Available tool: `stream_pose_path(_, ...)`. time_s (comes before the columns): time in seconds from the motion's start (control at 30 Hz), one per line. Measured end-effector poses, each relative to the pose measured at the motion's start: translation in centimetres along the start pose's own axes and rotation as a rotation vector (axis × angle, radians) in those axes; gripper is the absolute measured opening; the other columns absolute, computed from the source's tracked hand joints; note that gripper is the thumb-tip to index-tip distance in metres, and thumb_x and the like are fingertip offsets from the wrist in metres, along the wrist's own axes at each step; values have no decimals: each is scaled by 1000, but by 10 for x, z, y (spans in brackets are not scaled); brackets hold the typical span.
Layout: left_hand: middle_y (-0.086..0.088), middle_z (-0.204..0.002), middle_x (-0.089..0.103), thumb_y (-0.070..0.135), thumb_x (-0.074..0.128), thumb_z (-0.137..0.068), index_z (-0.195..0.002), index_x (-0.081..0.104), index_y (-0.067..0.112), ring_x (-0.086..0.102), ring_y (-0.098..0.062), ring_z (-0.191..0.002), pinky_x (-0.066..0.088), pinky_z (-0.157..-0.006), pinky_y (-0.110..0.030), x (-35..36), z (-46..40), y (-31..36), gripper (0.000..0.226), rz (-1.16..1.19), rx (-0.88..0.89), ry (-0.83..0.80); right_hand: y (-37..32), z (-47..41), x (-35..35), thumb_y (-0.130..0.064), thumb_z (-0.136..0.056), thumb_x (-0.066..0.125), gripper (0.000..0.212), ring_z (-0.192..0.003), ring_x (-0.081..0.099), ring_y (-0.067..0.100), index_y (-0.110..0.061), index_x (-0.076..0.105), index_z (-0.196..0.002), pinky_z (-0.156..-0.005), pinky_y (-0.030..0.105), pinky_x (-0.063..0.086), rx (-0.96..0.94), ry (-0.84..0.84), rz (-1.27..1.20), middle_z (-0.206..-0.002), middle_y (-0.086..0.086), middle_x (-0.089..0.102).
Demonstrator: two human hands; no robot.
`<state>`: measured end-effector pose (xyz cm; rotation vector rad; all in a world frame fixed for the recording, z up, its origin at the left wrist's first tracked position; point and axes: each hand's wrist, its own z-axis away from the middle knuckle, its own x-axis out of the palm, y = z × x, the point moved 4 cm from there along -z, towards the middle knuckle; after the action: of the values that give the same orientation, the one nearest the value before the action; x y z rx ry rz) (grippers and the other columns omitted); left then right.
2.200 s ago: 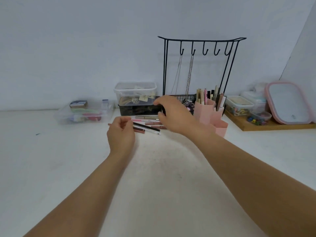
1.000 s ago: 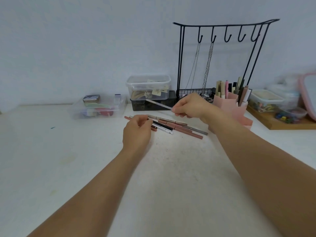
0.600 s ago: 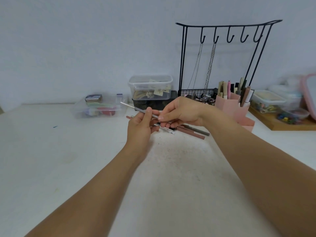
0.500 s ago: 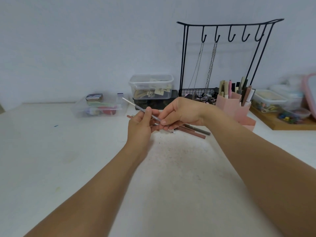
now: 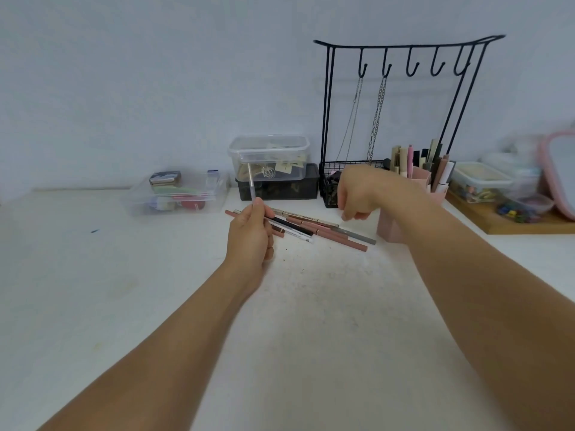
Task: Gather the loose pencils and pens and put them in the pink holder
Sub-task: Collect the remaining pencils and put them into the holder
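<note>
Both forearms outstretched, left hand (image 5: 250, 233) pinching upright, right hand (image 5: 357, 194) loosely curled, hovering.

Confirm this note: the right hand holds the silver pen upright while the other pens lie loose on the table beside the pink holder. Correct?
Not quite. The head view shows the left hand, not the right, holding the silver pen upright. The rest stands.
</note>
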<state>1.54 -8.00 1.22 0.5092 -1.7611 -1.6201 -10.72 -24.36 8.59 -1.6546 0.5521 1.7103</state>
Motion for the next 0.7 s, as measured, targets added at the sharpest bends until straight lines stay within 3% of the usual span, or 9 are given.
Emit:
stream_pose_path(0.07,5,-52,32,41,37,-109,-84,58,15,22,-8,-42,20,-38,-21,2,1,0,41,19,-43,-25,1,-1,9,-15,-80,81,14,-64,72,18,-6,70,-77,-77,33,61,36,-63,94,-67,2,73)
stream_pose_path(0.13,4,-53,32,33,39,-108,-85,61,14,23,-7,-40,20,-37,-20,2,2,0,37,38,-79,-25,2,0,15,-16,-78,82,14,-59,68,18,-8,71,-76,-69,29,59,61,-122,122,-60,1,70)
stream_pose_path(0.23,5,-51,34,20,42,-103,-86,63,13,24,-8,-42,21,-37,-20,3,2,0,28,41,-105,-21,4,1,19,-13,-79,82,17,-63,68,21,-6,74,-93,-72,32,62,75,-170,94,-67,4,73)
stream_pose_path(0.37,5,-50,35,16,43,-101,-86,64,13,24,-8,-43,21,-38,-20,3,1,0,26,30,-101,-14,1,4,16,-10,-81,79,18,-71,75,25,-3,74,-97,-78,38,64,74,-203,77,-83,12,78)
stream_pose_path(0.43,5,-50,37,16,44,-101,-85,65,13,26,-7,-42,22,-37,-20,2,0,0,26,23,-89,-11,0,8,11,-5,-83,74,7,-66,72,24,-1,69,-85,-76,36,64,86,-193,68,-74,11,75)
stream_pose_path(0.53,4,-50,39,15,44,-101,-85,65,13,27,-8,-44,24,-37,-20,2,0,0,26,7,-81,-3,0,14,1,2,-82,66,14,-53,66,20,-3,60,-70,-64,30,61,93,-156,57,-52,6,65)
stream_pose_path(0.7,3,-56,41,28,49,-104,-91,63,13,30,-9,-46,25,-38,-19,3,-3,-2,25,42,-63,-83,-15,14,-5,0,-89,67,8,-66,72,19,3,71,-95,-64,27,62,-38,-168,-338,-78,14,74)
